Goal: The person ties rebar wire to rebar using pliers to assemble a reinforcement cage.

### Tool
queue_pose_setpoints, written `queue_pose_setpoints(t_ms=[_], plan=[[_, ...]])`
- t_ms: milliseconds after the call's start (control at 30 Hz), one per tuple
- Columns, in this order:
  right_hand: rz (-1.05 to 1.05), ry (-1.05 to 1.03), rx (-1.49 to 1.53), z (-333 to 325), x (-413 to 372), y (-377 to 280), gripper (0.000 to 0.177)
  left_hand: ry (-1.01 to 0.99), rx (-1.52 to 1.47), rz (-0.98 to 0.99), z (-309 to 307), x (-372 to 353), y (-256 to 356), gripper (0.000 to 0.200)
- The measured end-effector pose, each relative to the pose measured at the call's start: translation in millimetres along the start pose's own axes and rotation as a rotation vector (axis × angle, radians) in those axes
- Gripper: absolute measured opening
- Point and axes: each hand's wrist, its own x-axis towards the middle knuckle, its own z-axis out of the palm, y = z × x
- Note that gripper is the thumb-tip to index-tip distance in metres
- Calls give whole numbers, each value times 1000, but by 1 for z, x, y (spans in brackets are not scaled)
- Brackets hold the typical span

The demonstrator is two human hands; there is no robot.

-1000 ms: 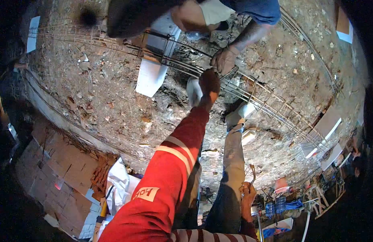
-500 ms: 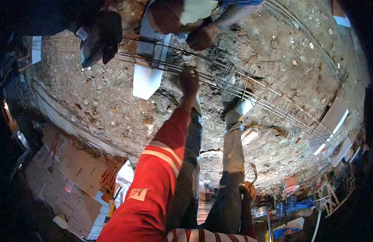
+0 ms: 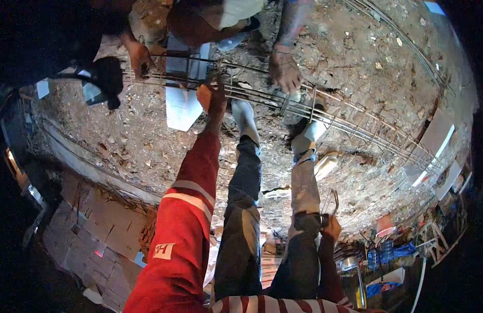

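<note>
A long rebar cage [image 3: 356, 130] of thin steel bars and square ties runs across the ground. My left hand [image 3: 214, 96], in a red sleeve, is closed on its bars near a pale board. Low beside my right leg, my right hand [image 3: 331, 228] grips bent steel stirrups [image 3: 330, 202], whose loops stick up above the fingers. A co-worker's hand [image 3: 286, 70] reaches down to the cage right of my left hand, close to some ties. Another person's hand [image 3: 140, 60] touches the bars farther left.
A pale board [image 3: 184, 107] lies under the cage at left, and another board [image 3: 434, 138] under its right end. My feet [image 3: 309, 136] stand close to the bars. Loose rods [image 3: 398, 34] lie at upper right; a bucket [image 3: 385, 225] stands at lower right.
My left hand has shifted left along the bars. My right hand has risen slightly with the stirrups. The co-worker's hand has moved right and down to the cage; another hand has appeared at left.
</note>
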Motion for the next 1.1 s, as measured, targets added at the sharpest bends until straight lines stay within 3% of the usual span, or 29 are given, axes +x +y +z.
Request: queue_pose_setpoints(t_ms=[33, 67, 100, 133, 167, 200, 233, 267, 300, 367, 467, 533, 600, 667, 700, 800, 833, 867, 900, 933, 1000, 1067, 1100], plan=[[-165, 27, -108, 18, 18, -37, 27, 26, -265, -30, 9, -7, 1, 26], [87, -4, -148, 24, 31, -44, 24, 59, -512, -54, 19, -14, 3, 27], [176, 1, 1, 39, 44, -81, 23, -48, -412, -9, 22, -20, 25, 26], [217, 86, -127, 58, 63, -105, 25, -151, -309, 34, 22, -30, 50, 25], [293, 153, -106, 77, 92, -50, 26, -252, -203, 76, 22, -40, 72, 24], [319, 170, 332, 95, 99, -126, 20, -350, -96, 119, 29, -48, 86, 24], [194, 180, 334, 112, 115, -140, 19, -366, -53, 94, 42, -56, 92, 24], [151, 84, 583, 128, 137, -128, 19, -383, -10, 70, 54, -62, 94, 24], [67, 147, 546, 145, 146, -148, 20, -346, -56, 145, 63, -66, 91, 25], [70, 145, 595, 174, 171, -168, 21, -369, -24, 81, 77, -68, 89, 25], [82, 235, 388, 219, 202, -175, 21, -368, -28, 66, 80, -70, 104, 27], [66, 259, 103, 238, 213, -183, 19, -493, -84, 8, 86, -69, 108, 21], [-6, 265, 229, 266, 230, -169, 18, -517, -40, 13, 86, -66, 112, 23], [-76, 270, 351, 283, 245, -167, 18, -420, -2, 64, 83, -65, 112, 25], [85, 227, 913, 288, 251, -168, 17, -436, 17, 54, 81, -61, 113, 24], [120, 243, 973, 292, 256, -157, 22, -524, -5, -47, 74, -54, 118, 23], [96, 242, 598, 279, 245, -171, 22, -416, -30, 82, 74, -58, 117, 27], [68, 235, 223, 267, 236, -187, 21, -410, -27, 83, 76, -60, 118, 27], [116, 325, 94, 258, 230, -200, 26, -345, -63, 92, 77, -61, 120, 25], [45, 376, 96, 251, 231, -199, 26, -279, -96, 101, 74, -61, 124, 24], [119, 215, 757, 231, 210, -208, 23, -304, -3, 127, 58, -57, 130, 21], [112, 170, 730, 218, 204, -203, 21, -187, 75, -64, 38, -53, 135, 17], [57, 157, 803, 214, 201, -206, 22, -64, -42, -76, 35, -54, 124, 15]])
